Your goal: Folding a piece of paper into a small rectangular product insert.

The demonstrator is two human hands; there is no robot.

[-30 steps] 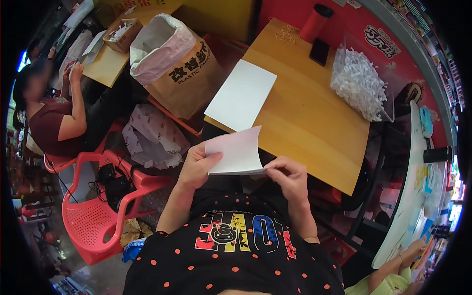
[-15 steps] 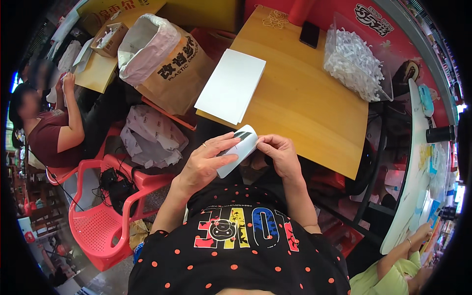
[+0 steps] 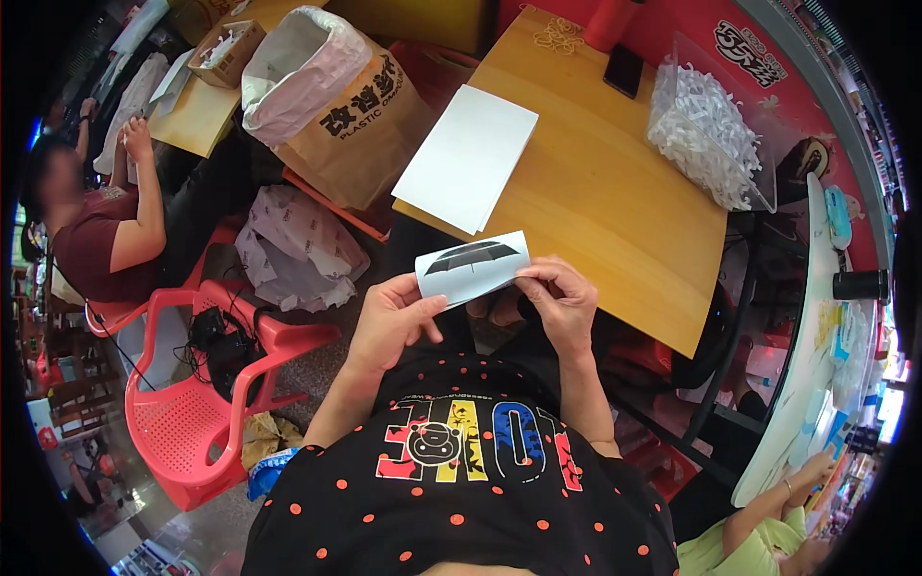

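Note:
A curled white paper sheet (image 3: pixel 447 284) with a black umbrella shape on it hangs between my hands, just off the near edge of the table. My left hand (image 3: pixel 392 326) grips its left end, thumb by the lower edge and some fingers hidden behind. Its right end is pinched between thumb and fingers of my right hand (image 3: pixel 562 300). Beyond my hands, a stack of white sheets (image 3: pixel 471 158) lies along the left edge of the wooden table (image 3: pixel 615 240).
A clear bin (image 3: pixel 764 178) of white strips, a dark phone (image 3: pixel 624 71) and tan rubber bands (image 3: pixel 559 38) are on the table. Left of it stands a large paper sack (image 3: pixel 336 125); a red plastic chair (image 3: pixel 182 432) is nearer. People sit at far left and lower right.
The sheet has turned and spread wider, so its umbrella print faces up. My left hand has shifted from lying across it to its left end; my right hand still pinches the other end.

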